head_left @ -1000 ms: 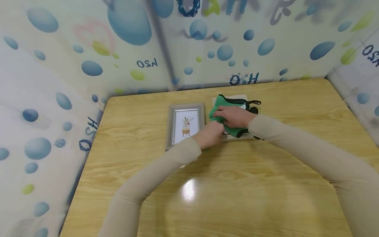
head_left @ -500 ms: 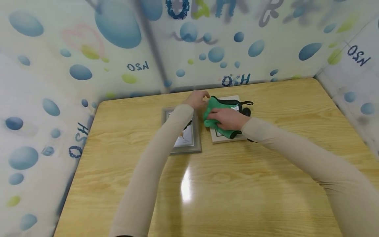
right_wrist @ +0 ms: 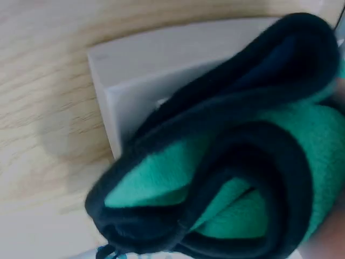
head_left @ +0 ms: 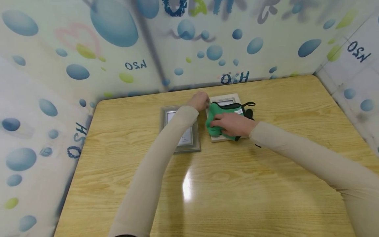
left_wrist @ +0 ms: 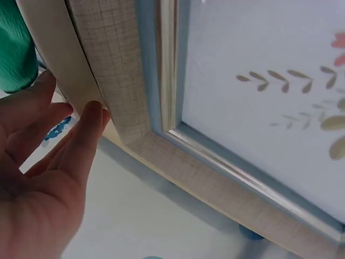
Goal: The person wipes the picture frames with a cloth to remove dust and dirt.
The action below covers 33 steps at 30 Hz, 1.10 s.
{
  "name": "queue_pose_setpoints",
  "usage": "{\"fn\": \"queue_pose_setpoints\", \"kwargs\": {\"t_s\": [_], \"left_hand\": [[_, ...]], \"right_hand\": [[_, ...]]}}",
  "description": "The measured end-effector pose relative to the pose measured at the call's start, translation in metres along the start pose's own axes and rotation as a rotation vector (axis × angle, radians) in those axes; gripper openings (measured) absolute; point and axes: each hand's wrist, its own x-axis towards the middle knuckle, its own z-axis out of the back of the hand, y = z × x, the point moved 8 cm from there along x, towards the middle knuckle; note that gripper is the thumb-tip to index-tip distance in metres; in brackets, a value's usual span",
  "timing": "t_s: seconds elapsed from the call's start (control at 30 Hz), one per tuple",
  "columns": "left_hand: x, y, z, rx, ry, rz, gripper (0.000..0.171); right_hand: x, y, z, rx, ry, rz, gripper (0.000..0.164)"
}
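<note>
The right picture frame [head_left: 216, 139], cream with a thick side wall, lies mostly under a green cleaning cloth [head_left: 211, 124]. Black binding and a hanging loop edge the cloth. My right hand [head_left: 234, 124] grips it and holds it against the frame's face; in the right wrist view the cloth [right_wrist: 232, 205] bunches over one frame corner. At the far left corner, my left hand [head_left: 199, 100] pinches the right frame. Its thumb [left_wrist: 86, 127] lies along the cream side wall [left_wrist: 59, 48], its index finger near the cloth. Beside it, the left picture frame [head_left: 193, 144] lies flat, partly behind my sleeve.
A light wooden table [head_left: 207, 191] carries both frames. Its far edge meets a wall [head_left: 189, 72] printed with blue and green drops. The left frame [left_wrist: 121, 86] shows a plant picture in the left wrist view.
My left hand has gone from the right frame's near left corner to its far left corner. My right hand has shifted the cloth slightly nearer, baring more of the frame's far edge.
</note>
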Motion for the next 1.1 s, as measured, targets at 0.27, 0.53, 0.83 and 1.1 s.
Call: {"fn": "queue_pose_setpoints", "kwargs": {"t_s": [0.27,0.53,0.83,1.1], "left_hand": [[-0.002,-0.002,-0.005,0.064,0.034,-0.034,0.018],[0.015,-0.002,-0.019,0.125,0.044,-0.074,0.024],[0.002,-0.004,-0.012,0.128,0.061,-0.008,0.024],[-0.006,-0.005,-0.006,0.131,0.042,-0.002,0.022]], "right_hand": [[0.002,-0.015,-0.001,-0.015,-0.007,-0.051,0.032],[0.015,-0.073,0.001,-0.066,-0.025,-0.349,0.026],[0.009,-0.061,-0.002,0.01,0.02,-0.214,0.035],[-0.015,-0.027,-0.007,0.104,0.083,-0.04,0.035]]}}
